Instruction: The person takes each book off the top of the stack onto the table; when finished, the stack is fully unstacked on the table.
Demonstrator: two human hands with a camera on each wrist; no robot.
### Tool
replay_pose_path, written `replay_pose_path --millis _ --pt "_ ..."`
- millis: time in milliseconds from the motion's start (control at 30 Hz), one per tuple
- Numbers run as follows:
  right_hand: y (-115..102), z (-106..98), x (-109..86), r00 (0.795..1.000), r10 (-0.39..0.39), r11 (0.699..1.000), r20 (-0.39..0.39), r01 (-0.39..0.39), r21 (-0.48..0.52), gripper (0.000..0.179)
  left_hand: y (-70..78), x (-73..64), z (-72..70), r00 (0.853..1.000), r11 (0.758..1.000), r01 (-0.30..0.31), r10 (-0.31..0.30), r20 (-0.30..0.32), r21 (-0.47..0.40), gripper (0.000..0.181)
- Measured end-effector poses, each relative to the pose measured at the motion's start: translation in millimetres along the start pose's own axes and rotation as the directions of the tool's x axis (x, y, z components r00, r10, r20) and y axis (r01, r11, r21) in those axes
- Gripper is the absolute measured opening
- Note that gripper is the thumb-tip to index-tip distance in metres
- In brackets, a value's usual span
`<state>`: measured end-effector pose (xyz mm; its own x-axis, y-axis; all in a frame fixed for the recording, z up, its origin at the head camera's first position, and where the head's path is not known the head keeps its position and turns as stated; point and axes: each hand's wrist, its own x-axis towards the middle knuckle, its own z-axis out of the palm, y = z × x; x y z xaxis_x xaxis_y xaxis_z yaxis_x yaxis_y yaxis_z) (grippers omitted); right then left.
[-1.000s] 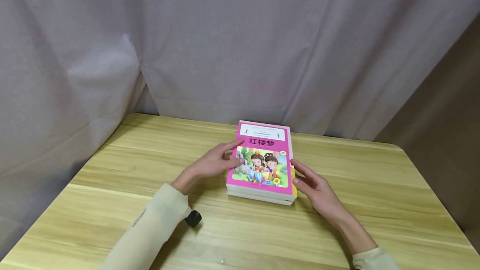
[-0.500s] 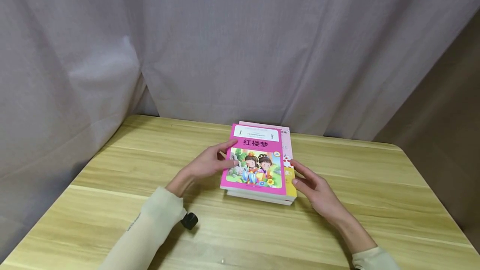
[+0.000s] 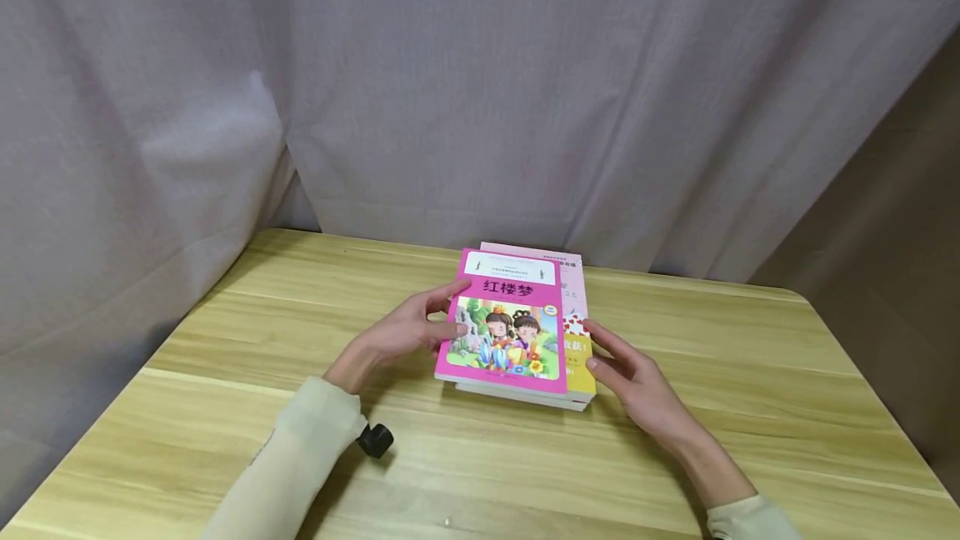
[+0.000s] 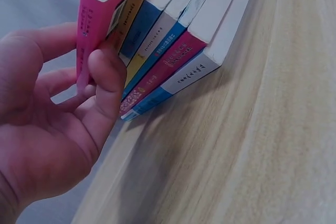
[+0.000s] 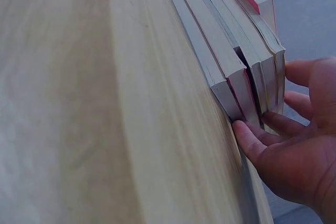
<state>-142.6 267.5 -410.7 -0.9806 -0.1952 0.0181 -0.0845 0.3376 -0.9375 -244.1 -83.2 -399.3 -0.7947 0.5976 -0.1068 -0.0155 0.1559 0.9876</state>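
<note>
A bright pink children's book (image 3: 510, 348), with two cartoon figures on its cover, lies shifted left on top of a stack of several books. My left hand (image 3: 405, 325) grips it by its spine side, thumb over the cover; the left wrist view shows the pink spine (image 4: 86, 30) between thumb and fingers, tilted up from the books below. Under it, a pink-and-yellow book (image 3: 579, 369) shows along the right. Fingertips of my right hand (image 3: 641, 386) rest against the right side of the stack. In the right wrist view, those fingers (image 5: 249, 137) touch the page edges (image 5: 236, 93).
The stack stands near the back edge of a wooden table (image 3: 480, 482). A grey curtain (image 3: 465, 90) hangs right behind the table. A small black device (image 3: 375, 440) sits at my left cuff.
My left hand has slid the pink book to the left, uncovering more of the pink-and-yellow book beneath. My right hand stays against the stack.
</note>
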Motion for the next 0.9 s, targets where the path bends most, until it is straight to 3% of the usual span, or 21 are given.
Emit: replay_pose_path --millis 233,467,900 --pt "-1.5 0.9 6.0 1.0 -0.018 1.0 -0.024 0.018 -0.014 0.065 0.5 -3.0 -4.6 1.0 1.0 -0.01 0.01 0.009 -0.03 0.079" --pt "-2.1 1.1 15.0 1.0 0.015 0.997 -0.021 -0.016 -0.074 0.069 -2.7 -11.0 -14.2 0.998 0.993 -0.02 0.028 0.063 -0.119 0.082" --pt "0.6 -1.2 28.7 1.0 0.02 1.0 -0.012 -0.02 -0.008 0.067 -3.5 -21.3 -24.3 0.997 0.98 0.0 0.015 0.076 -0.198 0.084"
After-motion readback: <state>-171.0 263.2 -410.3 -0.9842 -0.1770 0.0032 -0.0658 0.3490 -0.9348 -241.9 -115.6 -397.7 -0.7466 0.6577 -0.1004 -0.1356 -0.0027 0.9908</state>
